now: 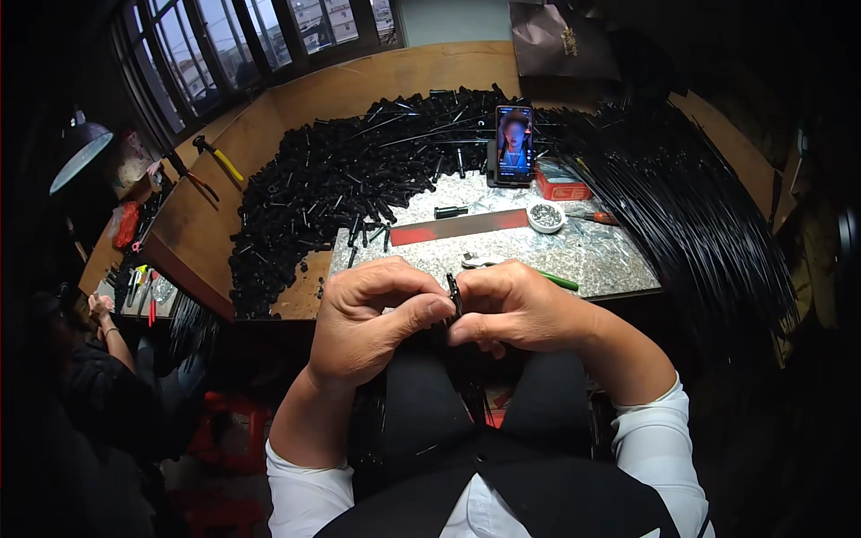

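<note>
We pinch a small black part (pixel 455 296) between left hand (pixel 372 318) and right hand (pixel 520 309), both closed on it. Probably light, stiff plastic; grip its ends. Pile of black parts (pixel 314 197) at 11 o'clock.

The small black piece (pixel 455 294) in the grip looks like glossy plastic. Beyond the grip, speckled stone slab (pixel 592 255) shines smooth on a matt wooden tabletop (pixel 377 76), beside glossy black plastic tubes (pixel 305 197).

Small black part (pixel 455 294) mostly hidden betw. both hands' fingertips; shape unclear, maybe a short tube.
</note>
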Available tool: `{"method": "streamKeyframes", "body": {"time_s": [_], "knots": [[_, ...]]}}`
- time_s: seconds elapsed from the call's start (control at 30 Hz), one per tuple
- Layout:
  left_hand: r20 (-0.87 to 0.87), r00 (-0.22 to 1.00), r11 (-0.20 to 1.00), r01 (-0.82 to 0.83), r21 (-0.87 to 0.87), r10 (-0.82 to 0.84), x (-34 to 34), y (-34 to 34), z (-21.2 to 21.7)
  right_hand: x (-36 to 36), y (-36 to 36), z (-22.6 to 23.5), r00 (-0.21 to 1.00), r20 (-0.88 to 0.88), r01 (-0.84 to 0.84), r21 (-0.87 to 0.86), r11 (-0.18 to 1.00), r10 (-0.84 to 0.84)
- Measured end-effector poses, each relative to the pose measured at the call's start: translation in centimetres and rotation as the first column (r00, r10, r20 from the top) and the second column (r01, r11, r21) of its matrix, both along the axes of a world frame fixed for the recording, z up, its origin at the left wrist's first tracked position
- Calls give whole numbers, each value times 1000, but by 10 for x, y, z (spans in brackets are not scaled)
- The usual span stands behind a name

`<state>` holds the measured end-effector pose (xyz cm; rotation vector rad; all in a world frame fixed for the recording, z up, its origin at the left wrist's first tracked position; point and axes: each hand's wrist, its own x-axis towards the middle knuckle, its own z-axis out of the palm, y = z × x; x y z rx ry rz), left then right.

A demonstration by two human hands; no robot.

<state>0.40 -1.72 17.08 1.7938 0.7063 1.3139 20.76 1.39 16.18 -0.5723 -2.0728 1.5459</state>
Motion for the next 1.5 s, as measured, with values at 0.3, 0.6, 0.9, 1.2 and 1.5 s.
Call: {"method": "streamKeyframes", "body": {"time_s": [0.3, 0.6, 0.9, 1.2, 1.5], "knots": [[24, 998, 994, -57, -98, 60, -6, 1, 0, -8, 3, -14, 967, -82, 251, 473, 844, -241], [-3, 996, 996, 86, 15, -86, -8, 9, 0, -6, 3, -35, 966, -206, 176, 73, 982, -158], [204, 950, 951, 270, -152, -237, -15, 15, -12, -23, -7, -31, 924, -356, 114, -96, 989, -141], [106, 988, 993, -109, -44, 113, -43, 48, -29, -29, 3, -38, 911, -298, 244, -168, 955, -285], [-640, 103, 541, -646, 538, 761, -202, 150, -157, -32, 10, -35, 924, -239, 257, -194, 947, -300]]}}
